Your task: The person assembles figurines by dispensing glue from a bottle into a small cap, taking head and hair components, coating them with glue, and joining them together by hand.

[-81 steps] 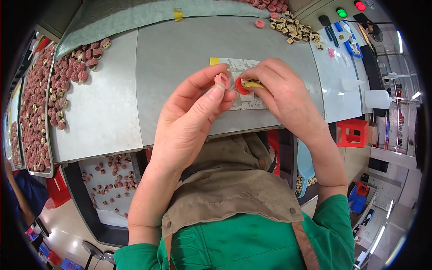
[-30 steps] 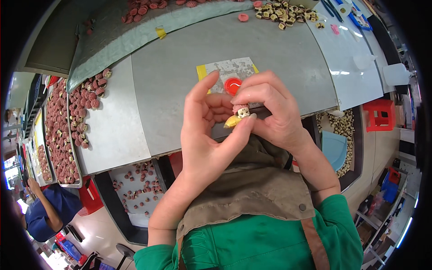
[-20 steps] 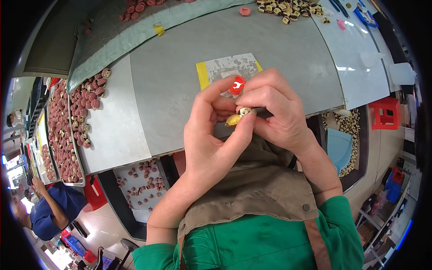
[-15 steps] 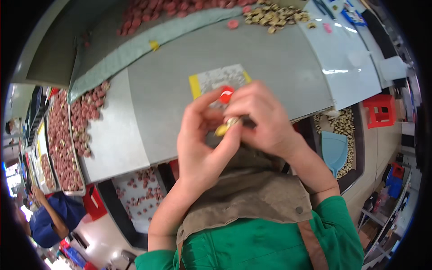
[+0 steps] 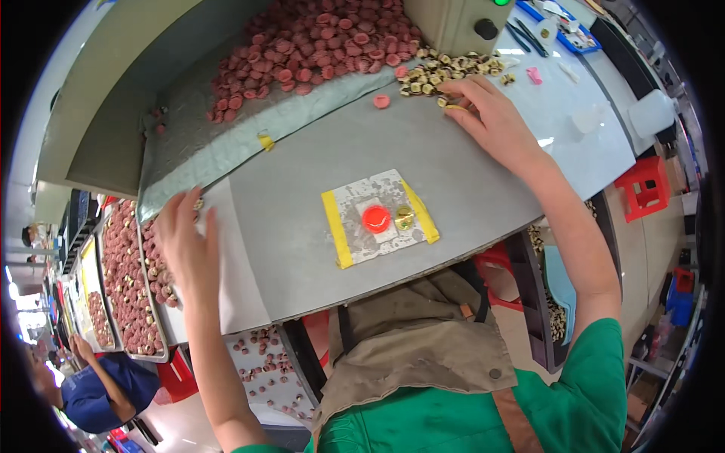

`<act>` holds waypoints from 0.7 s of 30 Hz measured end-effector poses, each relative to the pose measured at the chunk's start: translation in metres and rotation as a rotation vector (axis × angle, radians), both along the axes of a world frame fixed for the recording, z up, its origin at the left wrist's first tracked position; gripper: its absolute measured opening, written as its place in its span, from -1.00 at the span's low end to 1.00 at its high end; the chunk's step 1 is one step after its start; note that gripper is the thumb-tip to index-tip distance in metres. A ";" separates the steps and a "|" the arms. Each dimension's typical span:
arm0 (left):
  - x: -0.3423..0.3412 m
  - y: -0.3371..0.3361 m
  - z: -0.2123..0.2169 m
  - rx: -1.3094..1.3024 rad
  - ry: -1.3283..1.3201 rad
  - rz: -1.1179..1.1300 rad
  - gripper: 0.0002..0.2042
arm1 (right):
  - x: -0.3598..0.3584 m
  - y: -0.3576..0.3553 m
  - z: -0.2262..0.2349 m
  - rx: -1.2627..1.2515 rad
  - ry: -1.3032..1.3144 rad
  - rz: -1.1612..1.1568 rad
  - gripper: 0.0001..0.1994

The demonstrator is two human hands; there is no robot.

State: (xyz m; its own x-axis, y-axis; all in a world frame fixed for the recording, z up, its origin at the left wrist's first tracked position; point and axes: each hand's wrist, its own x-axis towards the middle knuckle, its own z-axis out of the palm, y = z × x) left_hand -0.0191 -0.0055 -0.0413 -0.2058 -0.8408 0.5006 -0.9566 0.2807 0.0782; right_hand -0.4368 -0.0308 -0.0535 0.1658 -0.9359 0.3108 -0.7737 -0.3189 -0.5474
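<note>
My right hand (image 5: 491, 121) reaches to the far right of the table, at a pile of small black-and-gold pieces (image 5: 445, 72). Its thumb and index finger are apart, with one small piece between their tips; a bit of yellow shows by the thumb. My left hand (image 5: 189, 249) is at the left, fingers spread, above the edge of a heap of pinkish round pieces (image 5: 158, 275). One small pale piece (image 5: 198, 204) shows beside its fingertips. Between the hands lies a white speckled board (image 5: 362, 192) with yellow tape strips, bearing a shiny red disc (image 5: 376, 220) and a round gold piece (image 5: 405, 218).
Pink cup-like pieces (image 5: 325, 45) are heaped at the back behind a pale green padded edge (image 5: 226, 162). A grey box with a black knob (image 5: 485, 29) stands behind. Pliers (image 5: 529, 38) and a blue tray (image 5: 585, 41) lie far right. Another person (image 5: 106, 389) is at left.
My hands have parted from in front of the board, where they worked on a small piece together. The left went left, the right to the far-right pile. The view has shifted, showing more of the back.
</note>
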 end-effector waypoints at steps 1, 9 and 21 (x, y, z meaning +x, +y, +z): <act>-0.013 -0.010 0.003 0.012 0.020 -0.065 -0.71 | 0.001 -0.007 -0.003 -0.001 -0.012 0.019 -0.75; -0.139 -0.090 -0.012 0.347 0.576 -0.547 -0.73 | 0.024 0.005 0.015 0.061 0.174 0.196 -0.80; -0.090 -0.034 -0.006 0.611 0.869 -0.299 -0.80 | 0.025 0.050 0.009 0.122 -0.056 0.192 -0.66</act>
State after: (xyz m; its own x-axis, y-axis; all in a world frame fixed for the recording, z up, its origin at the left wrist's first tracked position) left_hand -0.1086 -0.0396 -0.0472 -0.2217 -0.9709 0.0905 -0.4079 0.1767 0.8958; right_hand -0.4117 0.0194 -0.0446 0.3298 -0.9202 0.2108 -0.6728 -0.3858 -0.6313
